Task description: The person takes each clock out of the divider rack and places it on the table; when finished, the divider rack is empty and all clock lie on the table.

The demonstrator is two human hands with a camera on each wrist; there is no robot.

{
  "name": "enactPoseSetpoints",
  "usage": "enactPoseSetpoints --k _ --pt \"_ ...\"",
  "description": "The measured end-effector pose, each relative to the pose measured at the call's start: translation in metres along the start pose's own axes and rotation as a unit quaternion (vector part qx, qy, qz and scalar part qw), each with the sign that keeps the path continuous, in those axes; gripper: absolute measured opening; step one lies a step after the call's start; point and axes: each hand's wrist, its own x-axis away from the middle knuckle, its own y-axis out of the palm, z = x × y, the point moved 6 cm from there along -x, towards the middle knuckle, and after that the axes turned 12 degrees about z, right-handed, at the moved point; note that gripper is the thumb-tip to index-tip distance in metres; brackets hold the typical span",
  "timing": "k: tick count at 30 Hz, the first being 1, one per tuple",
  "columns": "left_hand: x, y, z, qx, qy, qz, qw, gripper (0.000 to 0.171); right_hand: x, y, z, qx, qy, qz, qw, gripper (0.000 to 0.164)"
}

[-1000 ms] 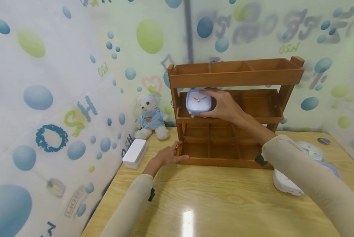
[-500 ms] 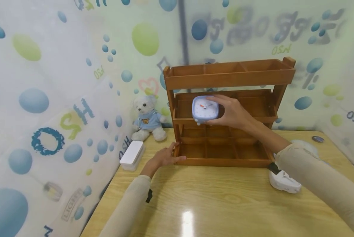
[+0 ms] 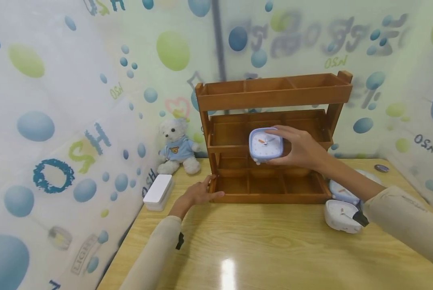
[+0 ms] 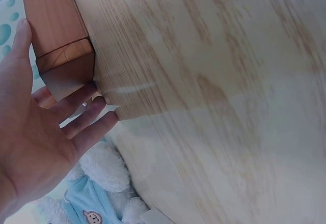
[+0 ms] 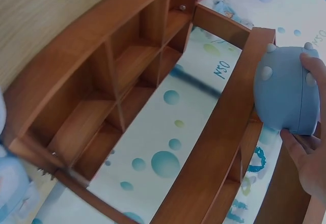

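Observation:
In the head view my right hand (image 3: pixel 301 149) pinches a blue-rimmed alarm clock (image 3: pixel 266 144) by its top and bottom, its white dial towards me. The clock is held in front of the middle tier of a brown wooden shelf rack (image 3: pixel 274 96), left of centre. From behind, the right wrist view shows the clock's smooth blue back (image 5: pixel 285 89) with small round feet. My left hand (image 3: pixel 198 193) rests against the left end of the bottom tier. Seen from the left wrist, its fingers are nearly straight beside the wooden end (image 4: pixel 61 15).
A white teddy bear (image 3: pixel 181 149) in a blue top sits left of the rack, behind a white box (image 3: pixel 159 191). To the right are a white clock (image 3: pixel 341 219) and a blue clock (image 3: pixel 341 192), partly behind my forearm. A dark oval object (image 3: pixel 382 168) lies farther back.
My right hand has drawn the clock out from the middle tier's left compartment, towards me, rightwards and down. The left hand stays at the rack's end. The head view has shifted slightly.

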Motion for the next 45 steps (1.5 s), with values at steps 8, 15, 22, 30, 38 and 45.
enactPoseSetpoints --k 8,15,22,30,38,45 --pt "0.001 -0.002 0.003 0.008 0.000 0.001 1.0000 0.097 0.033 -0.019 0.002 0.016 0.009 -0.006 1.000 0.087" --pt "-0.001 0.001 0.001 0.005 0.000 -0.006 1.0000 0.099 0.067 -0.028 0.011 0.028 0.023 -0.014 0.999 0.086" --pt "0.000 0.000 -0.001 0.008 -0.001 -0.002 1.0000 0.099 0.098 -0.028 0.023 0.039 0.046 -0.029 0.998 0.085" --pt "-0.001 0.002 0.001 0.011 0.004 -0.005 0.9999 0.099 0.136 -0.027 0.026 0.053 0.044 -0.042 0.997 0.084" --pt "-0.003 0.002 0.003 0.006 0.005 -0.010 0.9999 0.099 0.162 -0.018 0.031 0.050 0.069 -0.052 0.995 0.083" --pt "-0.003 0.001 0.003 0.011 0.003 -0.009 0.9999 0.097 0.182 -0.010 0.033 0.044 0.062 -0.053 0.996 0.083"
